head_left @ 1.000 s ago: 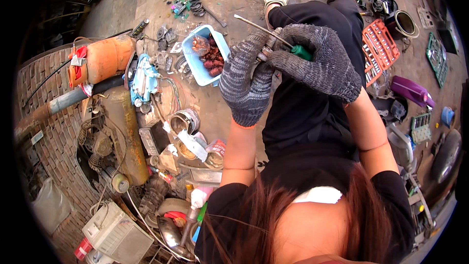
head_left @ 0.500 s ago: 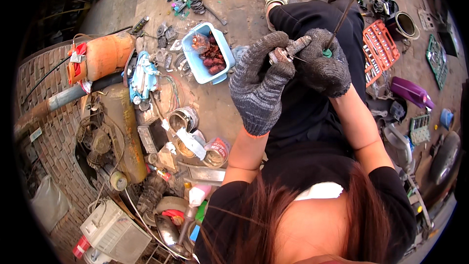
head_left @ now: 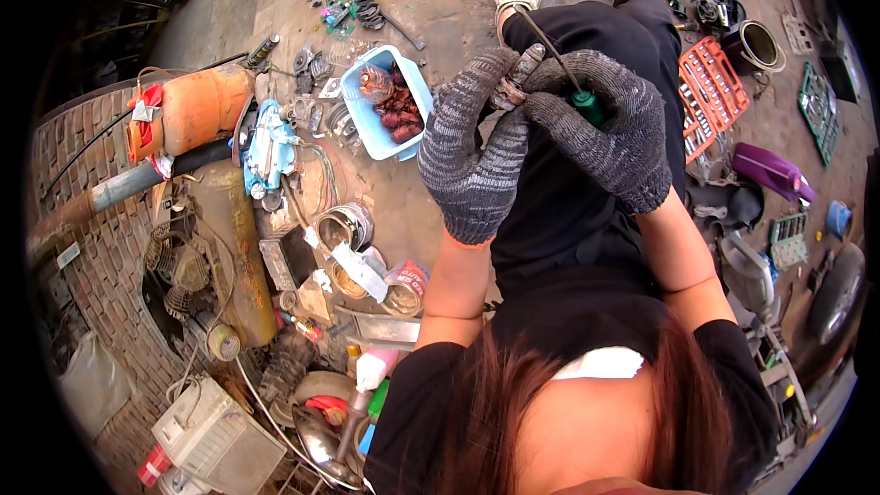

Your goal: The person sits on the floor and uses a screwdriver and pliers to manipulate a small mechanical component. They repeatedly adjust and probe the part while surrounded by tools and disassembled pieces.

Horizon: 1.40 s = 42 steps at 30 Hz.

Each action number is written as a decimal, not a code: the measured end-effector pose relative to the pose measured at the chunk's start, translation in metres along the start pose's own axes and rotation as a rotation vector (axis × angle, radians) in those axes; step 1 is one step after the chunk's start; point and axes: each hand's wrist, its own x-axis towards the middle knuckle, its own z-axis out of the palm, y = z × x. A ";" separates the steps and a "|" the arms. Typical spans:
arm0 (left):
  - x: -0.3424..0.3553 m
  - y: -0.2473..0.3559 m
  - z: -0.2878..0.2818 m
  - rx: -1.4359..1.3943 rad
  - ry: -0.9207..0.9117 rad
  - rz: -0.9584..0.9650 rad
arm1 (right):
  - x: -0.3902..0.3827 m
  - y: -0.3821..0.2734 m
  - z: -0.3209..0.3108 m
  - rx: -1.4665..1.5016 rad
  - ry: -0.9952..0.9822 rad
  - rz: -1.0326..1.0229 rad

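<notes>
Both my hands are in grey knit gloves, held close together over my black-trousered legs. My left hand [head_left: 470, 151] is closed round a small, dirty metal fitting [head_left: 510, 92] that pokes up between its thumb and fingertips. My right hand [head_left: 616, 148] grips a screwdriver by its green handle [head_left: 587, 108], with the long thin shaft slanting up and left beside the fitting. The right thumb lies close against the fitting; whether it touches is unclear.
At left are a blue bin [head_left: 385, 142] holding reddish parts, an orange gas cylinder [head_left: 209, 105], a yellowish tank [head_left: 240, 247] and open cans [head_left: 341, 225]. At right lie an orange socket set [head_left: 715, 82], a purple jug [head_left: 765, 170], a pot [head_left: 752, 46] and scattered tools.
The screwdriver shaft swung from a low leftward slant to leaning up and right, and now slants steeply up-left. The fitting stays in my left hand as both hands shift slightly.
</notes>
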 end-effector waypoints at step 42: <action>0.010 -0.006 -0.020 -0.203 -0.071 -0.226 | 0.018 0.032 0.006 -0.502 -0.215 -0.177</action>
